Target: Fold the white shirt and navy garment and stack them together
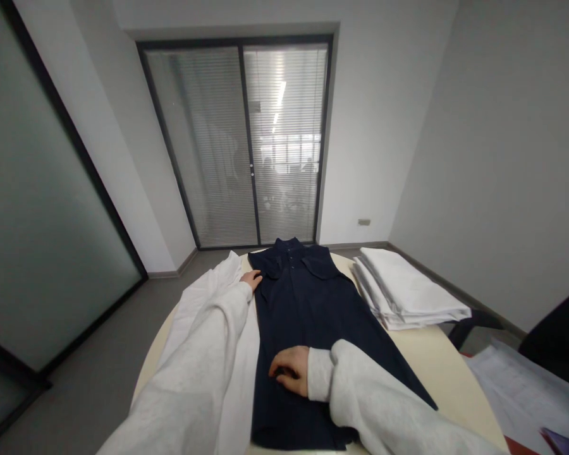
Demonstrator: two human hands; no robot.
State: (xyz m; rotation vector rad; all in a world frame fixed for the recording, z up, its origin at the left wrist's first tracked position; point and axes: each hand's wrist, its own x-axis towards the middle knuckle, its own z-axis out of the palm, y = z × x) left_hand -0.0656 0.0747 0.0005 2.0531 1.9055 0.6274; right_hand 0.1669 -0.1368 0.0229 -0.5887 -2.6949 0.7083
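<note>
A navy button-front garment [308, 309] with a stand collar and folded-in sleeves lies flat, lengthwise in front of me. My left hand [251, 279] rests at its upper left edge, just below the folded sleeve, with the fingertips on the dark cloth. Over the lower left part of the garment is my right hand [291, 370], its fingers curved and apart from the thumb, with only dark fabric seen between them. White cloth [239, 379] is spread along the left side, partly covered by my left sleeve.
A stack of folded white cloth [408, 284] sits on the right of the round cream table [459, 373]. Papers [526, 379] and a black chair [557, 335] are beyond the table's right edge. A glazed partition with blinds [237, 145] stands behind.
</note>
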